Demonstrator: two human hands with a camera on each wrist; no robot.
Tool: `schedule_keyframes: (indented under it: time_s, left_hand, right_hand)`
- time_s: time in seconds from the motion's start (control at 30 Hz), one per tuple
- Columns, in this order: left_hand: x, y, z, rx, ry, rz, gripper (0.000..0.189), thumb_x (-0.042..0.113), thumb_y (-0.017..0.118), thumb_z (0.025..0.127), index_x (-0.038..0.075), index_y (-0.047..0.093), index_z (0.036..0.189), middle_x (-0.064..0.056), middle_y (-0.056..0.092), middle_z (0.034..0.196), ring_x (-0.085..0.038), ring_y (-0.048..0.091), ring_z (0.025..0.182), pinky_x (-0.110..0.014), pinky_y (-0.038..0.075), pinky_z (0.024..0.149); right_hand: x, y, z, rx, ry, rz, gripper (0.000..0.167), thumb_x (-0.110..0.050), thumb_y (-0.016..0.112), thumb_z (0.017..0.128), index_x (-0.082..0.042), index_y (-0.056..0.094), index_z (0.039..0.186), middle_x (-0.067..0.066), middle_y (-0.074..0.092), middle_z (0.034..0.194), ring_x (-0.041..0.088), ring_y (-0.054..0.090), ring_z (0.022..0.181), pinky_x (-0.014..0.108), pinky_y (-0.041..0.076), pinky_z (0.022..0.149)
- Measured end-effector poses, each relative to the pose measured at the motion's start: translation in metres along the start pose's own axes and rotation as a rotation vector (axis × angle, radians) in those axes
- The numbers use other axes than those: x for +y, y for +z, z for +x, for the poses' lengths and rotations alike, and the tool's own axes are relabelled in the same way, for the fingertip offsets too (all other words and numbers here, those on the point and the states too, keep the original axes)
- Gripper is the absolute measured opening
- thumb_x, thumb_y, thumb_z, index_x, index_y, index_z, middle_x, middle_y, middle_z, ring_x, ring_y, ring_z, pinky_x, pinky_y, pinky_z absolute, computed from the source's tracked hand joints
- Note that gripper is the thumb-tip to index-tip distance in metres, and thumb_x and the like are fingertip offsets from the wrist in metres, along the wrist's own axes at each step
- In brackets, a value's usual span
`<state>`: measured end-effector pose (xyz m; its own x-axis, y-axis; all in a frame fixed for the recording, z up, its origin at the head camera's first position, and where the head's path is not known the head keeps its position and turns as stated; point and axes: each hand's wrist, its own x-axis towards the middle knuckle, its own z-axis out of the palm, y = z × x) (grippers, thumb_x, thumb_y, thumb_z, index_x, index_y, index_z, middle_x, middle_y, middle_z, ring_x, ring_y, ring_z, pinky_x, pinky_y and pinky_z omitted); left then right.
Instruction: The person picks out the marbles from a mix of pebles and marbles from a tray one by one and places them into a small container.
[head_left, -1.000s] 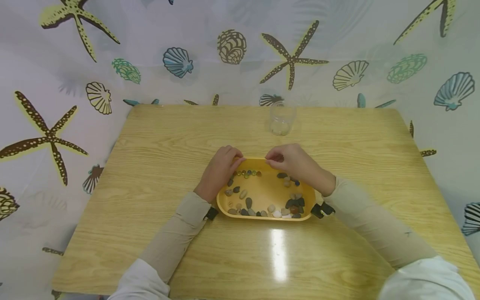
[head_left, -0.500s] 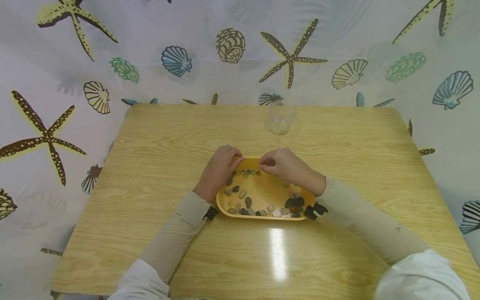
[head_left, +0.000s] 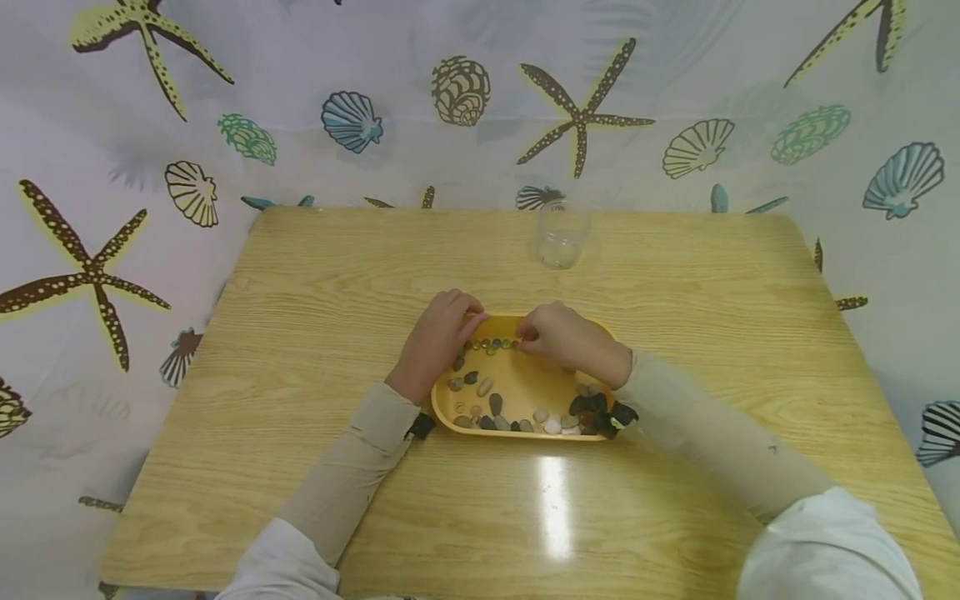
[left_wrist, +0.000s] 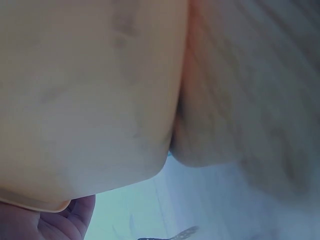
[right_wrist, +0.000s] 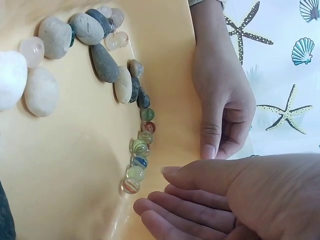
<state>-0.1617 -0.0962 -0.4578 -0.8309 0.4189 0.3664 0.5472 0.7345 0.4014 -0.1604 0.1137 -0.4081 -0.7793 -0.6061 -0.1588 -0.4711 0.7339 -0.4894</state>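
Note:
My left hand [head_left: 437, 343] grips the far left rim of a yellow tray [head_left: 495, 434]; in the right wrist view its thumb lies over the rim. My right hand [head_left: 573, 340] is over the tray's far side, fingertips close to the right end of a row of glass marbles [right_wrist: 140, 146]. In the right wrist view its thumb and loosely bent fingers [right_wrist: 175, 207] stand apart with nothing seen between them. Whether they touch the end marble [right_wrist: 131, 185] cannot be told. The left wrist view shows mainly the tray's pale outer wall [left_wrist: 90, 110].
Grey and white stones [head_left: 501, 422] lie along the tray's near side, with dark ones [head_left: 588, 403] at its near right corner. A clear glass jar [head_left: 560, 242] stands at the back of the wooden table [head_left: 337, 275]. Patterned cloth [head_left: 285, 50] hangs behind.
My right hand has moved left and slightly nearer, from the tray's far rim to the right end of the marble row. My left hand has stayed on the rim.

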Motion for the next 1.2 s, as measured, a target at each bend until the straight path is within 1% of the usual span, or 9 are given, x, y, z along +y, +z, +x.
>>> schedule_keyframes:
  time_s: [0.07,0.13,0.27,0.33,0.5,0.57,0.9,1.07,1.2]
  left_hand:
    - [0.001,-0.001,0.0,-0.003,-0.009,-0.025,0.018,0.028,0.057,0.093,0.012,0.062,0.099,0.001,0.057,0.094,-0.015,0.051,0.087,-0.027,0.044,0.076]
    - [0.001,-0.002,0.0,-0.003,-0.012,-0.027,0.017,0.028,0.056,0.093,0.012,0.062,0.099,0.002,0.057,0.094,-0.014,0.05,0.088,-0.027,0.044,0.077]
    - [0.0,-0.002,-0.001,-0.004,-0.021,-0.03,0.017,0.028,0.056,0.094,0.013,0.062,0.098,0.003,0.056,0.094,-0.013,0.049,0.088,-0.025,0.043,0.078]
    - [0.001,-0.003,-0.001,-0.007,-0.025,-0.032,0.017,0.028,0.055,0.094,0.013,0.062,0.098,0.003,0.055,0.094,-0.012,0.048,0.088,-0.025,0.043,0.078]
    - [0.002,-0.004,-0.001,-0.016,-0.035,-0.041,0.017,0.028,0.056,0.094,0.013,0.062,0.098,0.003,0.056,0.094,-0.013,0.05,0.09,-0.026,0.044,0.079]
    - [0.002,-0.004,-0.001,-0.019,-0.038,-0.043,0.017,0.028,0.055,0.094,0.013,0.062,0.098,0.003,0.056,0.094,-0.013,0.05,0.09,-0.026,0.044,0.079]
    - [-0.001,-0.001,-0.001,-0.014,-0.03,-0.054,0.019,0.03,0.054,0.094,0.013,0.062,0.099,0.003,0.056,0.095,-0.013,0.049,0.09,-0.026,0.043,0.08]
    - [0.0,-0.002,-0.001,-0.02,-0.031,-0.051,0.02,0.031,0.053,0.095,0.013,0.062,0.099,0.003,0.056,0.095,-0.013,0.049,0.089,-0.026,0.043,0.08]
    - [0.001,-0.003,0.0,-0.017,-0.025,-0.058,0.02,0.03,0.054,0.094,0.012,0.062,0.1,0.002,0.056,0.094,-0.014,0.049,0.088,-0.027,0.044,0.079]
  right_hand:
    - [0.0,0.001,0.001,-0.006,-0.003,-0.01,0.01,-0.009,0.064,0.087,-0.006,0.073,0.086,-0.002,0.063,0.071,0.01,0.045,0.051,0.024,0.038,0.049]
    - [-0.001,0.001,0.003,-0.01,-0.004,-0.022,0.011,-0.009,0.064,0.087,-0.006,0.073,0.083,-0.002,0.061,0.068,0.01,0.044,0.05,0.023,0.037,0.048]
    - [-0.003,0.003,0.007,-0.011,-0.01,-0.049,0.021,-0.009,0.062,0.088,-0.006,0.066,0.068,-0.002,0.05,0.056,0.009,0.039,0.046,0.023,0.033,0.046]
    - [-0.006,0.004,0.009,-0.014,0.006,-0.06,0.025,-0.009,0.062,0.088,-0.005,0.062,0.063,-0.002,0.046,0.053,0.009,0.039,0.045,0.024,0.033,0.046]
    - [-0.011,0.006,0.011,-0.01,0.038,-0.125,0.028,-0.004,0.061,0.086,-0.007,0.058,0.058,-0.003,0.043,0.051,0.009,0.037,0.045,0.023,0.031,0.046]
    - [-0.011,0.009,0.012,0.003,0.034,-0.153,0.03,-0.002,0.06,0.085,-0.009,0.056,0.056,-0.003,0.042,0.05,0.01,0.036,0.045,0.022,0.03,0.045]
    - [-0.008,0.023,0.013,0.075,0.05,-0.233,0.027,-0.002,0.056,0.087,-0.009,0.059,0.061,-0.001,0.05,0.052,0.01,0.042,0.043,0.022,0.033,0.04]
    - [-0.01,0.024,0.011,0.106,0.027,-0.234,0.023,-0.002,0.056,0.086,-0.008,0.058,0.065,0.0,0.051,0.055,0.011,0.044,0.045,0.023,0.035,0.041]
    - [-0.01,0.027,0.009,0.132,0.008,-0.243,0.022,-0.001,0.059,0.085,-0.009,0.055,0.064,-0.001,0.049,0.056,0.012,0.044,0.045,0.024,0.035,0.041]
